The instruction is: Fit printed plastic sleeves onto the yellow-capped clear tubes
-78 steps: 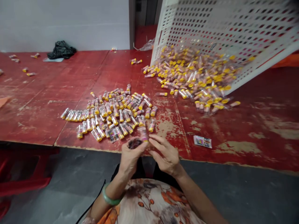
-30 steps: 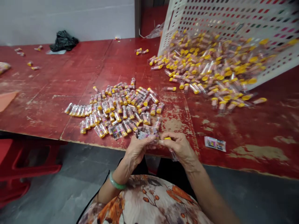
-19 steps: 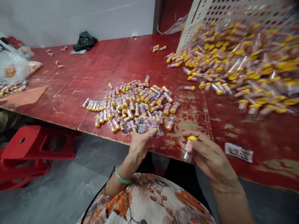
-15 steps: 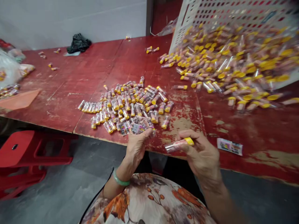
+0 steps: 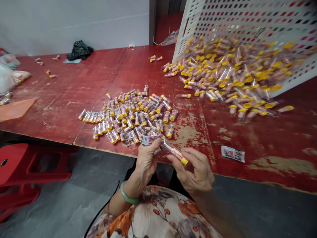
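My right hand [image 5: 195, 170] pinches a clear tube [image 5: 174, 151] by its yellow-capped end, with pink contents showing inside. The tube's other end points up and left, at the fingertips of my left hand [image 5: 146, 158]. That hand is closed with the thumb on top of a printed wrapper [image 5: 148, 140]; whether the tube's tip is inside the wrapper I cannot tell. Just beyond my left hand spreads a pile of tubes in printed wrappers [image 5: 123, 112]. One flat printed wrapper [image 5: 232, 154] lies to the right of my right hand.
A white perforated basket [image 5: 182, 36] lies tipped at the right, spilling yellow-capped tubes [image 5: 223, 74] onto the red table [image 5: 99, 76]. A black plastic bag [image 5: 79, 50] sits by the wall. At the lower left stands a red stool [image 5: 17, 162]. An orange sheet [image 5: 17, 109] lies at the table's left.
My right hand has brought the tube left and turned it, so its clear end now meets my left fingertips. My left hand keeps hold of the wrapper. The view has shifted slightly.
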